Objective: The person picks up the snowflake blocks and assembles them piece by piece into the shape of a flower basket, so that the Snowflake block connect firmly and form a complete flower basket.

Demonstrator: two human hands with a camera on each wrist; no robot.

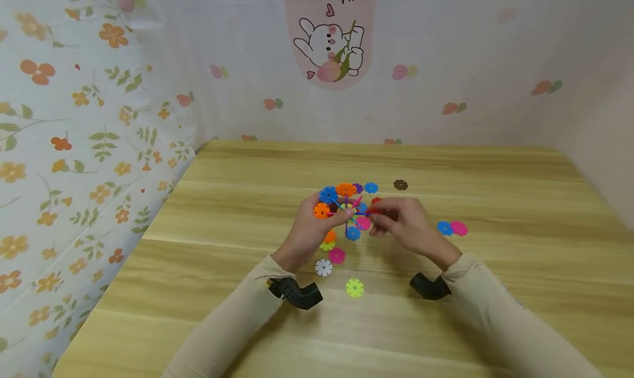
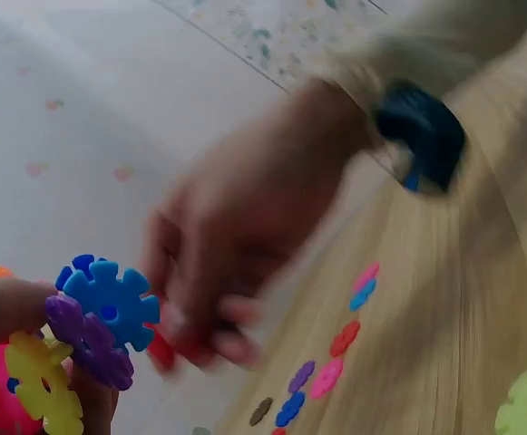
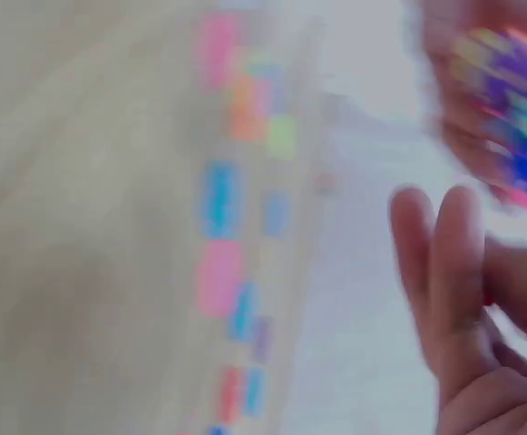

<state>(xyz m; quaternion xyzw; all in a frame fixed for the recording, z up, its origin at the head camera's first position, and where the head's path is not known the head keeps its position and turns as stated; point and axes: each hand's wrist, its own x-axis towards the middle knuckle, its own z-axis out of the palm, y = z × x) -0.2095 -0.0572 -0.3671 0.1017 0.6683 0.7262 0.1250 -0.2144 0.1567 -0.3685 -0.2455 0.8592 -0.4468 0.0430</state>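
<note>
My left hand [image 1: 308, 234] grips a cluster of notched plastic discs slotted together, with a blue disc [image 1: 328, 195] and an orange disc [image 1: 346, 190] sticking out. In the left wrist view, a purple disc [image 2: 89, 340] and a yellow disc [image 2: 45, 385] of this cluster show up close. Just to its right, my right hand [image 1: 413, 226] pinches a red disc [image 2: 161, 352] between thumb and fingers. That disc is mostly hidden by the fingers, and whether it touches the cluster cannot be told. The right wrist view is blurred; the cluster [image 3: 522, 118] appears there at upper right.
Loose discs lie on the wooden table [image 1: 223, 213]: a white disc [image 1: 324, 267], a yellow-green disc [image 1: 354, 288] and a pink disc [image 1: 337, 256] nearer me. A brown disc [image 1: 400, 185] lies behind the hands, a blue disc [image 1: 444, 228] to the right. Patterned cloth [image 1: 446, 53] hangs behind.
</note>
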